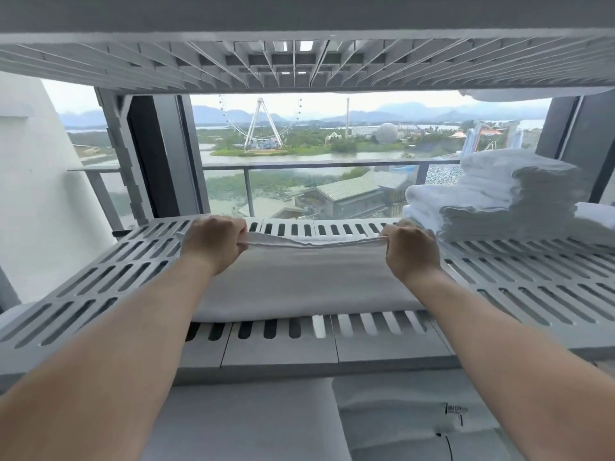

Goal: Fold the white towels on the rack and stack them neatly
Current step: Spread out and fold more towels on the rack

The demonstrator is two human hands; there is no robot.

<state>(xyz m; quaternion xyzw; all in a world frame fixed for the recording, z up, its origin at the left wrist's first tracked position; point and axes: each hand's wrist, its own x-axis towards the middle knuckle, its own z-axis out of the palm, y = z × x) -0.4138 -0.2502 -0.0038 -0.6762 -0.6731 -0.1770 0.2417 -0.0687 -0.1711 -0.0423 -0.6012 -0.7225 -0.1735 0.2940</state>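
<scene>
Slatted grey rack shelf [100,281] carries the white towel [299,281] flat at centre, far corners pinched by left hand [213,242] and right hand [411,247]; judged light, limp, best handled by corners.

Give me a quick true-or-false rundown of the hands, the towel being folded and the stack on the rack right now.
1. The left hand and the right hand each pinch the far edge of the towel on the slatted shelf. True.
2. The stack of folded towels sits at the shelf's left end. False: it sits at the right, towards the back.
3. The towel lies on top of the stack. False: it lies flat on the shelf, left of the stack.
4. The stack holds more than one folded towel. True.
</scene>
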